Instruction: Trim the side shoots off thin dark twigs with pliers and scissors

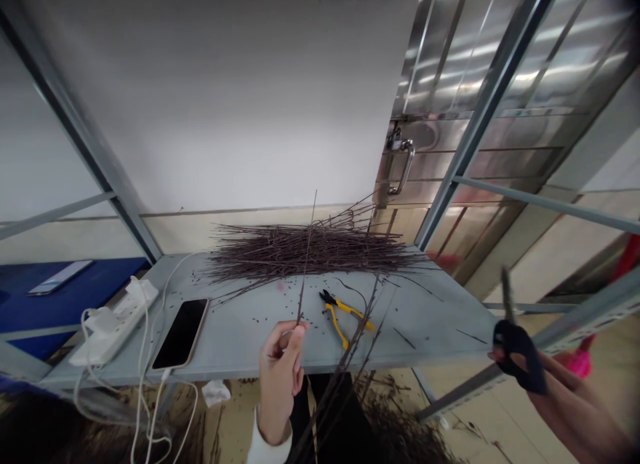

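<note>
My left hand [281, 374] is closed, pinching a thin dark twig [307, 264] near its lower end. The twig stands nearly upright in front of a large heap of similar twigs [310, 252] on the grey shelf [240, 337]. At the far right, my right hand [543, 374] grips scissors [517, 354] with dark handles, their blade pointing up; the hand is blurred. Yellow-handled pliers [343, 314] lie open on the shelf, right of my left hand. Several longer twigs [345, 361] slant from my lap past the shelf's front edge.
A phone [181, 334] with a charging cable and a white power strip [117, 321] sit on the left. Metal posts [463, 144] rise at the shelf's corners. More twigs [400, 431] litter the floor. Behind are a wall and a metal door [430, 137].
</note>
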{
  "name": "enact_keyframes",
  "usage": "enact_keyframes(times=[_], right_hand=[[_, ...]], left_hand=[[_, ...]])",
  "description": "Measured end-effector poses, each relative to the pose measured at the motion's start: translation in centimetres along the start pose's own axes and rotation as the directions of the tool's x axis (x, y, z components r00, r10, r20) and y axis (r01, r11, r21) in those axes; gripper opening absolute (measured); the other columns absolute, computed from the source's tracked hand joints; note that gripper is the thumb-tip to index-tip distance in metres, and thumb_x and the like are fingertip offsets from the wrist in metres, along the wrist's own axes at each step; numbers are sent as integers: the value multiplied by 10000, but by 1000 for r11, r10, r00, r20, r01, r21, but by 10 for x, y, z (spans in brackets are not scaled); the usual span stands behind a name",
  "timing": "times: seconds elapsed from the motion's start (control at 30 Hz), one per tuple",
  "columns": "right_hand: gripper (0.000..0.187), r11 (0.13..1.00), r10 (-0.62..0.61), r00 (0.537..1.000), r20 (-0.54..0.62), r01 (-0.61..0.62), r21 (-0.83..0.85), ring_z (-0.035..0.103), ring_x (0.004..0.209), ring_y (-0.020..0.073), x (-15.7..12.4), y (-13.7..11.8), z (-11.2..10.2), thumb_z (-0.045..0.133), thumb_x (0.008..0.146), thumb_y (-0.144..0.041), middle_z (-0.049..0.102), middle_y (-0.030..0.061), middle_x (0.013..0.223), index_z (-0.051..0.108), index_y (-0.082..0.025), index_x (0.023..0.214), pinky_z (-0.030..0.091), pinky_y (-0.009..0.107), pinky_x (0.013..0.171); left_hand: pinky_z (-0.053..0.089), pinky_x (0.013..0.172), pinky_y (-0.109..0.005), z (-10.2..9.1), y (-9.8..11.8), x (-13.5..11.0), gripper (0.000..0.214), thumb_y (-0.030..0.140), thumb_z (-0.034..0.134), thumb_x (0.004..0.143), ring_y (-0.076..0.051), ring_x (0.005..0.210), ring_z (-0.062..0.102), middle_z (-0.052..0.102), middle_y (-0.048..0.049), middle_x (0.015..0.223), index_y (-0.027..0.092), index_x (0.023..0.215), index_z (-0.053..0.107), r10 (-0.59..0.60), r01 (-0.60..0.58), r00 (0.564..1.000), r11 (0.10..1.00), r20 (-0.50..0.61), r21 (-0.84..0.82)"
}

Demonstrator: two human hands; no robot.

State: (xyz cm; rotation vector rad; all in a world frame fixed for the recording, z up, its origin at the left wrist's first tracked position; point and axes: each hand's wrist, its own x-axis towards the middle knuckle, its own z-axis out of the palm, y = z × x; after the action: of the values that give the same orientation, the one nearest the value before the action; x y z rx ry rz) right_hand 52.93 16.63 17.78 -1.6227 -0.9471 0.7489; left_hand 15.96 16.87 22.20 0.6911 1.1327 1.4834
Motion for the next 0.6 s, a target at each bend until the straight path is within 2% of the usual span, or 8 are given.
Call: enact_keyframes(times=[0.03, 0.1, 0.2, 0.27, 0.33, 0.43, 0.53, 0.6], right_hand=[[445, 996, 34, 999, 19, -35, 80, 668, 904, 337, -7, -10, 5, 687, 519, -579, 709, 99, 903, 616, -307, 864, 550, 419, 786], [395, 998, 26, 999, 37, -29, 63, 642, 882, 320, -18, -28, 16, 725, 535, -568, 678, 89, 883, 625, -306, 814, 536, 415, 781], [289, 994, -111, 987, 119, 112, 1, 593, 752, 266, -30, -53, 33, 652, 708, -562, 594, 62, 729, 571, -293, 641, 501, 393, 725], [377, 982, -186, 957, 221, 175, 69, 553, 629, 233, -34, -66, 45, 583, 786, -561, 511, 39, 622, 493, -275, 557, 480, 382, 641], [422, 974, -212, 909, 360, 164, 160, 503, 505, 202, -35, -77, 56, 526, 813, -602, 435, 12, 557, 476, -263, 567, 445, 365, 522], [463, 962, -263, 776, 573, 166, 218, 454, 446, 163, -35, -90, 75, 517, 763, -701, 420, -10, 557, 533, -241, 709, 395, 325, 442], [546, 949, -304, 586, 751, 254, 186, 443, 516, 132, -36, -101, 94, 587, 679, -741, 467, -8, 623, 533, -214, 809, 408, 278, 491], [580, 938, -310, 470, 826, 292, 185, 432, 560, 115, -40, -109, 107, 587, 672, -752, 484, -3, 687, 522, -204, 852, 411, 247, 515]], left_hand=[[200, 234, -96, 0, 0, 0, 525, 622, 768, 545, 16, 236, 182, 321, 147, 367, 165, 757, 621, -1, 1, 1000, 1000, 1, 0], [195, 235, -95, 0, 0, -1, 529, 625, 766, 542, 18, 239, 175, 324, 146, 370, 166, 765, 624, -2, 2, 1000, 1000, 2, 0], [181, 238, -89, -1, 0, -1, 532, 631, 758, 549, 23, 249, 154, 322, 146, 382, 168, 780, 631, -20, 20, 1000, 1000, 13, 4], [174, 238, -87, -2, 0, -1, 525, 626, 754, 561, 23, 256, 151, 325, 145, 390, 170, 789, 633, -24, 24, 999, 1000, 23, 10], [171, 237, -87, -3, 0, -2, 514, 620, 748, 577, 21, 257, 159, 327, 142, 395, 170, 798, 637, -17, 17, 999, 1000, 28, 21], [181, 238, -91, -4, 2, -4, 510, 618, 742, 588, 19, 251, 171, 322, 142, 395, 168, 809, 647, -9, 7, 999, 999, 35, 41], [184, 237, -94, -4, 4, -6, 501, 613, 745, 588, 16, 251, 177, 314, 141, 392, 169, 799, 648, 1, -2, 999, 999, 32, 48], [179, 238, -91, -5, 4, -7, 489, 603, 750, 590, 16, 258, 175, 311, 141, 396, 170, 788, 640, 17, -18, 1000, 999, 17, 42]])
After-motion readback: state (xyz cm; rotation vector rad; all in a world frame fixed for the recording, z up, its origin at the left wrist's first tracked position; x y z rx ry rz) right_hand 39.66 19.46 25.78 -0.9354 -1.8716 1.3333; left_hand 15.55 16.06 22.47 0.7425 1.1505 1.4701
